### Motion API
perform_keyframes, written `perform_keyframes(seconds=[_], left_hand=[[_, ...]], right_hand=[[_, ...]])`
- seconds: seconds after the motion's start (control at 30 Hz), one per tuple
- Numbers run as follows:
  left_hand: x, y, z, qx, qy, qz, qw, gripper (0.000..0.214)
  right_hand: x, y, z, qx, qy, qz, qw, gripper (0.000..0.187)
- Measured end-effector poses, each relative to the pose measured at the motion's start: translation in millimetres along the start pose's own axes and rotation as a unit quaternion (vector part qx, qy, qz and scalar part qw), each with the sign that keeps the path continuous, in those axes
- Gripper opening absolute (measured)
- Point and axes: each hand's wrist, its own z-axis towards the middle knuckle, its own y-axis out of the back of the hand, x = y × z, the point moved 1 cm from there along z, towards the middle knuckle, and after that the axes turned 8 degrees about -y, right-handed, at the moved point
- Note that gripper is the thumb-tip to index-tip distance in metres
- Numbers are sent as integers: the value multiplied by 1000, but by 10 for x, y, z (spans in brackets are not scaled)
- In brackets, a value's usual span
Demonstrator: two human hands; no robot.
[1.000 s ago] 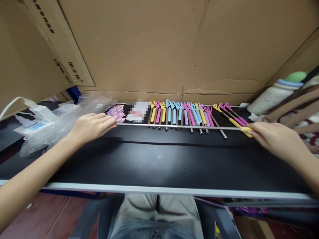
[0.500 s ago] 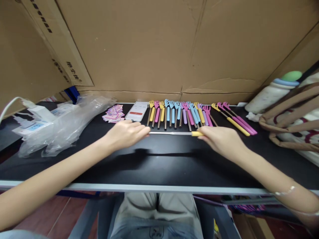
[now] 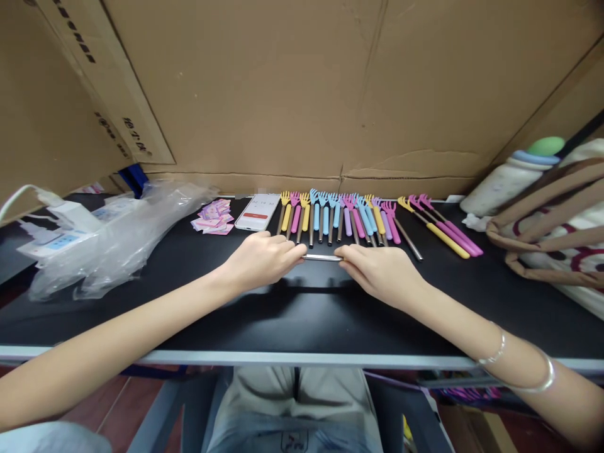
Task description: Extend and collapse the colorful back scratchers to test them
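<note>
Between my hands, level above the black table, a telescopic back scratcher (image 3: 323,257) shows only a short piece of its metal rod. My left hand (image 3: 264,257) is closed around one end, and my right hand (image 3: 380,267) grips the other; both ends are hidden in the fingers. Just behind them lies a row of back scratchers (image 3: 325,217) with yellow, pink, blue and purple claws, their claws towards the cardboard. To the right of the row, a few longer ones with yellow and pink handles (image 3: 455,238) lie at a slant.
A phone (image 3: 257,212) lies left of the row, beside a pile of small pink cards (image 3: 214,217). Crumpled clear plastic (image 3: 127,239) partly covers a power strip (image 3: 61,242). At right are a white bottle (image 3: 504,179) and a brown-trimmed bag (image 3: 557,226). Cardboard (image 3: 264,88) walls the back.
My hands have come closer together, and the exposed rod between them is much shorter. The yellow handle part that showed at my right hand is now covered by it.
</note>
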Motion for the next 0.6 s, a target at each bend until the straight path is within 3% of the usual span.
perform_keyframes(seconds=[0.17,0.37,0.47,0.6], left_hand=[[2,28,11,-9,4,1,1000,28],[52,220,-72,-23,-14,23,999,35],[172,288,-201,-11,-12,50,999,34],[499,295,-553,32,-2,108,994,33]], right_hand=[[79,63,75,-11,3,-24,1000,33],[-1,203,-2,-59,50,-65,995,36],[-226,273,-117,-92,55,-104,989,36],[-796,289,-365,-75,6,-151,986,41]])
